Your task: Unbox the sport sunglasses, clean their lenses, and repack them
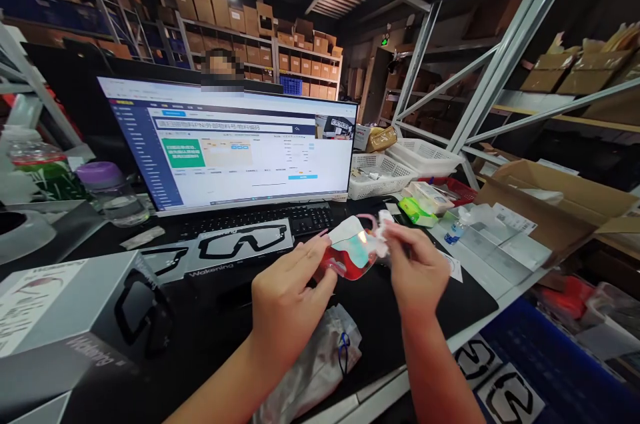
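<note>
Red eyewear [356, 257] is held near a "Wakening" box [240, 245].

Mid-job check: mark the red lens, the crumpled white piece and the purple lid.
Red lens [356, 256]: head view, middle of its front.
Crumpled white piece [383, 229]: head view, its exposed part beside the right hand [393, 232].
Purple lid [101, 174]: head view, its top.

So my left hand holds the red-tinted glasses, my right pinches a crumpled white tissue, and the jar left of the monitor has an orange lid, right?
No, the lid is purple, not orange: the head view shows it on the jar left of the monitor. The rest holds: your left hand has the red-tinted glasses, your right hand the crumpled white tissue.
</note>
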`<state>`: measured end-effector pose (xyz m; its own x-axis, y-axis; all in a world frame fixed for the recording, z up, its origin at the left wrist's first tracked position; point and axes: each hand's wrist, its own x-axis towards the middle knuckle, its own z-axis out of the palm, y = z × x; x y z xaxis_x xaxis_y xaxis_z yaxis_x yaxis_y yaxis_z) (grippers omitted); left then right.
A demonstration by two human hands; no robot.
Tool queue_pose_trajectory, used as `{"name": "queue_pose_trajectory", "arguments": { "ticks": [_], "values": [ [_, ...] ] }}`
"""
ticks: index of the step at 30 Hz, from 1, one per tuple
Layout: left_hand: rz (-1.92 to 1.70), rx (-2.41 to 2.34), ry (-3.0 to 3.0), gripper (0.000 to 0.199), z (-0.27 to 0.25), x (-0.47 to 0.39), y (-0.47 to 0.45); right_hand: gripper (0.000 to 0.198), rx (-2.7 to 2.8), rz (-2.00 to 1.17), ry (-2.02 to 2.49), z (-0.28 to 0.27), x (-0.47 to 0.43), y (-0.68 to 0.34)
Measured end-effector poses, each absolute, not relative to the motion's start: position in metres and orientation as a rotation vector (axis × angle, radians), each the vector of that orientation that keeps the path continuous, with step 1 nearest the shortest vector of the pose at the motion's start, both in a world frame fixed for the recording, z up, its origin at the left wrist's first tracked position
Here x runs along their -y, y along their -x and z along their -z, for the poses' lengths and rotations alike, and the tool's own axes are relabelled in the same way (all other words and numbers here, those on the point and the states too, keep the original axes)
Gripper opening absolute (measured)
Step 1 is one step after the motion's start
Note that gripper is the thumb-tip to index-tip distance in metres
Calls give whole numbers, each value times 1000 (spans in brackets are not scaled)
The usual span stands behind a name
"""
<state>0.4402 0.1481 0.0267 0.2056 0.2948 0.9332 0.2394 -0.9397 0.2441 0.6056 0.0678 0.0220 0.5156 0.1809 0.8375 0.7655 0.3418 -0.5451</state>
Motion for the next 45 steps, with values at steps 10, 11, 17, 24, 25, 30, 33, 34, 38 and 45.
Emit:
{"name": "queue_pose_trajectory", "arguments": {
  "ticks": [10,11,17,24,25,30,33,34,38,45],
  "values": [
    [-1691,-568,-2249,28,-25,-145,-442,42,444,-935,641,13,-75,-573],
    [-1667,-566,-2273,29,-23,-145,-442,43,456,-967,620,8,-78,-569],
    [-1528,-488,-2409,30,-27,-144,-440,39,564,-1062,642,-7,-85,-581],
    [-1549,-426,-2441,31,-28,-143,-441,41,590,-1010,679,-4,-87,-592],
    [-1548,-438,-2440,31,-27,-142,-442,42,603,-985,708,-3,-87,-591],
    [-1602,-488,-2436,24,-25,-142,-442,43,609,-915,746,-3,-86,-581],
    [-1607,-468,-2447,21,-26,-142,-441,48,632,-941,734,-5,-83,-581],
    [-1605,-454,-2451,22,-26,-141,-441,49,614,-955,725,-5,-82,-583],
    [-1601,-447,-2439,26,-26,-140,-442,50,509,-978,696,-8,-79,-590],
    [-1639,-445,-2432,22,-29,-139,-441,48,720,-878,738,-8,-74,-581]
  ]
}}
